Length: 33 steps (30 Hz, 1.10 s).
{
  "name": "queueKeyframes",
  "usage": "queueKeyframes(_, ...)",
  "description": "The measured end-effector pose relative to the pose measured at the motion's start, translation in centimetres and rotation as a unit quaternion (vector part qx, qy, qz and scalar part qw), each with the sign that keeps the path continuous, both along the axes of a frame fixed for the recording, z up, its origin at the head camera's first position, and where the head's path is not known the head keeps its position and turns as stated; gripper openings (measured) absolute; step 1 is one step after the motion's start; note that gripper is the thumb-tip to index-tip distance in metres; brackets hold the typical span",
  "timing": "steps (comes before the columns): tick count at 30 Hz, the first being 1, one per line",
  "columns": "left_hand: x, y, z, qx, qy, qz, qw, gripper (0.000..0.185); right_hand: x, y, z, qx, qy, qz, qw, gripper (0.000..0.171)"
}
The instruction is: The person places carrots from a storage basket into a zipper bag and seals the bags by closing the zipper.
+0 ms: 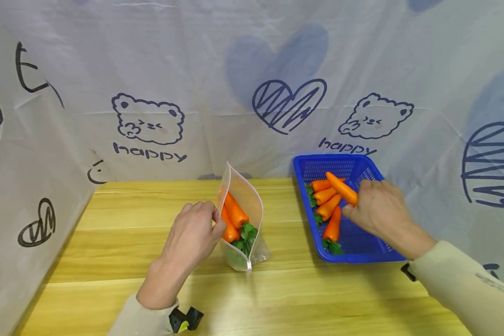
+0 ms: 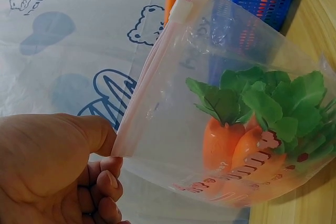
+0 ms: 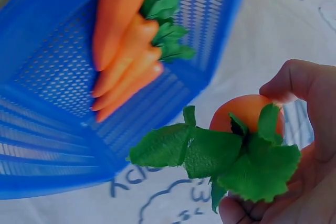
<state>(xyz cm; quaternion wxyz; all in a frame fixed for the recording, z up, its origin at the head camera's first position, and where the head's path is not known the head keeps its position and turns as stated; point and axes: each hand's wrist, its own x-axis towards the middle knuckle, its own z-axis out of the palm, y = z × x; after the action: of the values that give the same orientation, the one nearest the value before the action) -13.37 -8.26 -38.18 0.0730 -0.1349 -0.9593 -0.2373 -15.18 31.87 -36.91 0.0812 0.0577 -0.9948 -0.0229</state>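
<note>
My left hand [image 1: 195,228] pinches the left edge of a clear zip bag [image 1: 254,196], whose mouth stands open. Inside the bag are orange toy carrots [image 1: 235,212] with green leaves [image 2: 283,98]; the left wrist view shows them through the printed plastic. Over the right side of a blue basket [image 1: 348,258], my right hand [image 1: 380,207] grips a carrot [image 1: 340,186] near its leafy end. Its green leaves [image 3: 231,156] hang toward the camera in the right wrist view. Several more carrots [image 3: 126,40] lie along the basket's left side.
A wooden table [image 1: 130,247] carries the bag and, to its right, the basket. Behind and at the sides hangs a pale cloth [image 1: 210,93] with printed bears and hearts. The bag's slider [image 1: 249,265] sits at its near corner.
</note>
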Motion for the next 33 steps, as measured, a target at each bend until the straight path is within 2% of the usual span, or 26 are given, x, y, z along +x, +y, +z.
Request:
queueKeyframes(10,0.1,0.0,-0.2,0.007,-0.002,-0.003,1.0,0.011,0.8,-3.0,1.7,-0.006,0.024,0.033,0.999,0.042)
queueKeyframes(16,0.1,-0.1,-0.3,0.009,0.004,-0.003,1.0,0.011,1.1,-5.3,2.9,0.012,0.009,0.057,0.998,0.042)
queueKeyframes(26,0.1,0.2,-0.3,0.016,0.003,0.0,0.9999,0.009,1.5,-10.5,6.4,-0.015,-0.083,0.059,0.995,0.037)
queueKeyframes(30,0.1,0.4,-0.3,0.018,0.008,-0.001,0.9998,0.009,1.5,-12.7,7.3,-0.046,-0.125,0.063,0.989,0.034)
queueKeyframes(33,0.1,0.5,-0.2,0.016,0.01,-0.004,0.9998,0.01,1.5,-14.2,7.7,-0.044,-0.154,0.069,0.985,0.032)
